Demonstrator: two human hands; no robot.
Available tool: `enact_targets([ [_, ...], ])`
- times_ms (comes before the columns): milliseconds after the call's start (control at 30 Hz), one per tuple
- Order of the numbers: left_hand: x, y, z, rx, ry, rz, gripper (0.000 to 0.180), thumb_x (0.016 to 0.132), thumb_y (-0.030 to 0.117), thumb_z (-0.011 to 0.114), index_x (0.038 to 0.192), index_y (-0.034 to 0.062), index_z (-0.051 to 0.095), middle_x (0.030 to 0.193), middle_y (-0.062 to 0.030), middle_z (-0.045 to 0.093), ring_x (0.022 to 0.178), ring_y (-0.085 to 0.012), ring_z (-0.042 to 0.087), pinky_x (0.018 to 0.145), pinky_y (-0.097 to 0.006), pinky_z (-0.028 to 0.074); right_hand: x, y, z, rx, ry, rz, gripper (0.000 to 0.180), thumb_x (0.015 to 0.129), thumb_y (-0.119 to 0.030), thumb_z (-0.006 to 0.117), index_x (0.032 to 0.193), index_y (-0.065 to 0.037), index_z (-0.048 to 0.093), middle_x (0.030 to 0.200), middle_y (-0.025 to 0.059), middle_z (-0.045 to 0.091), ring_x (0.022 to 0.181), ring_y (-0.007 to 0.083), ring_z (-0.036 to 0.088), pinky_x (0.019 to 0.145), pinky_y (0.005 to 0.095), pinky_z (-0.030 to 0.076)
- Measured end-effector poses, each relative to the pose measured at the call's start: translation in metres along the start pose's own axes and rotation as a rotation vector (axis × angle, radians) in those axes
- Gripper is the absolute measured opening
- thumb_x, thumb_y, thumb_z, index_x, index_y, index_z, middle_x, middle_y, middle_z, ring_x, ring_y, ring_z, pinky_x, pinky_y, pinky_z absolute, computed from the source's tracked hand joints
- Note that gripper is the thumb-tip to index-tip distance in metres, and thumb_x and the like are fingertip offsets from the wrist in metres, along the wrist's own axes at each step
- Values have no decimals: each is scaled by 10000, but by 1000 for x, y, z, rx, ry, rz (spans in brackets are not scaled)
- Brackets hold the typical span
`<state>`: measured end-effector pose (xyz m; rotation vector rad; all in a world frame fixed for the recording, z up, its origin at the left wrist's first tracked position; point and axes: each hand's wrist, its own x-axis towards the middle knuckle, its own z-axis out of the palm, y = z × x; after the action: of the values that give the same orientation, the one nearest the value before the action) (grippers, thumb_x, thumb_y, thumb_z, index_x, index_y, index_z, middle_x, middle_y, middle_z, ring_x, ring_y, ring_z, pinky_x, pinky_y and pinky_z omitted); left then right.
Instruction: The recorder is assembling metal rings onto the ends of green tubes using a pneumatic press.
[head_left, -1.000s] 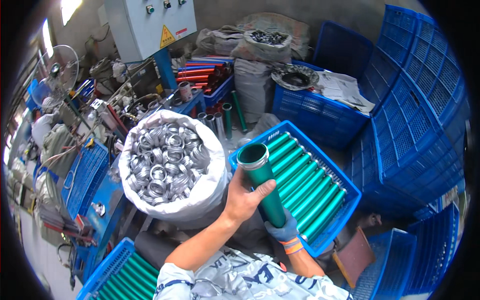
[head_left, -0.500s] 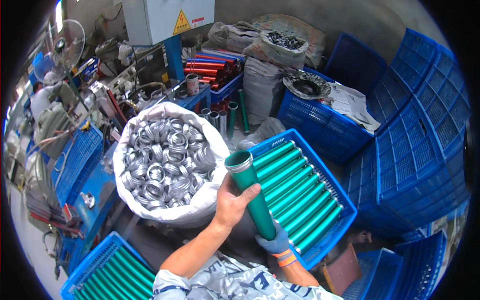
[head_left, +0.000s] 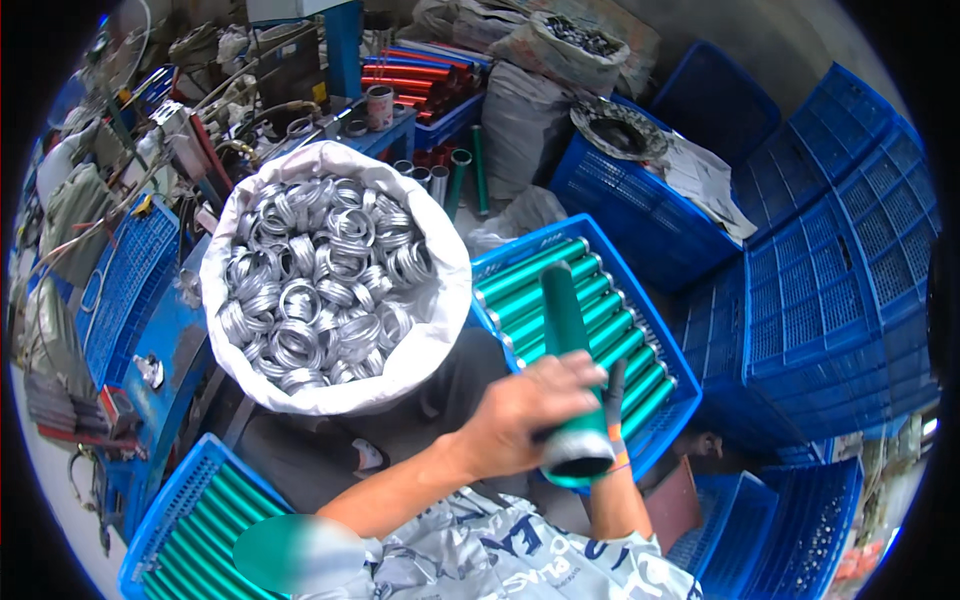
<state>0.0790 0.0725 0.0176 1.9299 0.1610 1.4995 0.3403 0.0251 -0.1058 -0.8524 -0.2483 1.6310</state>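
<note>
A green metal tube (head_left: 566, 315) slants across the middle, its silver threaded open end toward me and its plain end over the blue crate. My left hand (head_left: 540, 405), bare and smeared by motion, is closed round it close to the threaded end. Just right of the tube is my right hand (head_left: 616, 392), in a dark-fingered glove with an orange cuff. One or two of its fingers stretch upward; the tube hides the rest. Similar green tubes (head_left: 520, 272) with silver ends lie side by side in the blue crate (head_left: 683, 412) beneath my hands.
A white sack (head_left: 335, 400) full of silver threaded rings (head_left: 298, 340) stands left of my hands. Another blue crate (head_left: 140, 545) of green tubes sits at lower left. Stacked blue crates (head_left: 810, 300) rise on the right. A blue bench (head_left: 180, 365) runs along the left.
The tube has been swung over: its threaded end, up and away before, now points toward me. My left hand moved right and down with it. My right hand has shifted up and right.
</note>
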Motion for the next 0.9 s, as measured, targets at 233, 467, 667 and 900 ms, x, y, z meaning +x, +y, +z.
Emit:
enact_targets([
  [233, -47, 10, 9, -124, 108, -573, 767, 967, 169, 966, 1627, 43, 597, 1562, -204, 707, 1402, -356, 722, 1234, -486, 550, -40, -20, 32, -862, -255, -82, 878, 842, -189, 1001, 1613, -25, 615, 1375, 71, 765, 1212, 159, 737, 1059, 369, 625],
  [467, -54, 23, -9, -727, 495, -704, 919, 974, 245, 1001, 1688, 2, 475, 1485, -146, 729, 1401, -231, 695, 1222, -420, 558, -82, 30, 57, -979, -369, -1, 892, 835, -103, 986, 1643, 8, 624, 1434, 45, 763, 1273, 137, 686, 1129, 357, 549],
  [667, -58, 27, -13, -582, 585, -723, 930, 952, 385, 1013, 1654, 8, 534, 1411, -189, 770, 1332, -319, 762, 1168, -473, 592, -84, 32, 44, -1101, -377, 61, 828, 833, -113, 998, 1583, -2, 665, 1371, 47, 773, 1248, 144, 695, 1120, 362, 559],
  [900, -53, 30, -24, -700, 586, -734, 1112, 840, 266, 1089, 1721, 34, 451, 1355, -190, 774, 1261, -317, 785, 1143, -464, 606, -93, 28, 31, -858, -520, 391, 825, 812, -157, 992, 1563, -11, 685, 1298, 54, 790, 1143, 154, 729, 1024, 347, 593],
])
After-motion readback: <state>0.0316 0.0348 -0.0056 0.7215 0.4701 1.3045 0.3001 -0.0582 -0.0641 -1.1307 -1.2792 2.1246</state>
